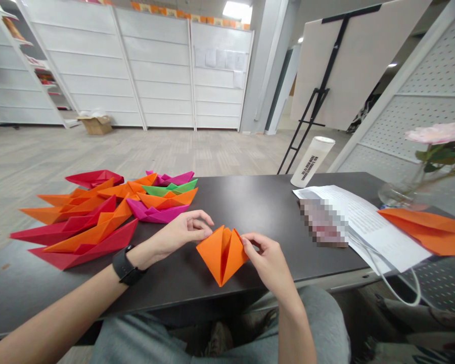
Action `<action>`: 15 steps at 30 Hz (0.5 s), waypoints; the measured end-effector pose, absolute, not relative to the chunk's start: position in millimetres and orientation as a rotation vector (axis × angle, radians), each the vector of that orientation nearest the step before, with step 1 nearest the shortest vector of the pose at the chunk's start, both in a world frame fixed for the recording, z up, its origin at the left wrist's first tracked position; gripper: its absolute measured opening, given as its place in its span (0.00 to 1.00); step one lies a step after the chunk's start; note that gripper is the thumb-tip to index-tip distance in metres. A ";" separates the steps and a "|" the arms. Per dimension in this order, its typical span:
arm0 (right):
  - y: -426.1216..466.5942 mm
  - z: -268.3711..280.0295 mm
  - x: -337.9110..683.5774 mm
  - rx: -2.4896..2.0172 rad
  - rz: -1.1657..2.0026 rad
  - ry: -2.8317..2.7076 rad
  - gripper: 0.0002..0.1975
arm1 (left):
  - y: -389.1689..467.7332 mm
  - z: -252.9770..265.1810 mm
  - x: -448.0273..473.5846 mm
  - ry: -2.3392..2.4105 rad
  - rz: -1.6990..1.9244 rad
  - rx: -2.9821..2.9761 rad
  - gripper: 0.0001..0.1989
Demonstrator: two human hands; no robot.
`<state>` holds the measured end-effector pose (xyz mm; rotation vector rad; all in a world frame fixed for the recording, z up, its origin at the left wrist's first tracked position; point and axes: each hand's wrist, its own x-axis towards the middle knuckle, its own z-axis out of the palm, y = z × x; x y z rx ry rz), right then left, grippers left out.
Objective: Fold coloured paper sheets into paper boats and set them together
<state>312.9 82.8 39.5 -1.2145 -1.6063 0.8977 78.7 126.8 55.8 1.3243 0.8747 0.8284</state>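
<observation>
A folded piece of orange paper [211,254] is held up over the front edge of the dark table, its lower corner pointing down and a pleat running along its middle. My left hand [182,230], below which a black watch circles the wrist, pinches its upper left side between thumb and fingers. On the opposite side, my right hand [263,253] grips the upper right edge, with the thumb at the paper. To the left lie several folded paper boats in red, orange, magenta and green; a magenta boat [157,212] is nearest my left hand.
The dark table [246,197] bears a white tumbler [313,161], printed sheets [367,222], a pixelated item [322,222] and a white cable [387,283] on the right. An orange paper plane-like fold [432,230] lies by a glass vase [405,194] with a pink flower.
</observation>
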 end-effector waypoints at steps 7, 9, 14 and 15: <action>87.9 29.2 308.7 -1.248 0.844 -1.475 0.11 | 125.7 60.3 82.6 0.970 0.983 1.586 0.07; 89.3 25.5 306.3 -1.221 0.816 -1.415 0.10 | 126.1 60.4 82.4 0.999 0.976 1.592 0.06; 88.7 26.6 303.7 -1.216 0.786 -1.441 0.08 | 126.9 60.9 81.5 1.027 0.977 1.624 0.07; 88.2 28.0 303.8 -1.213 0.790 -1.468 0.10 | 126.8 61.4 81.4 1.019 0.980 1.638 0.08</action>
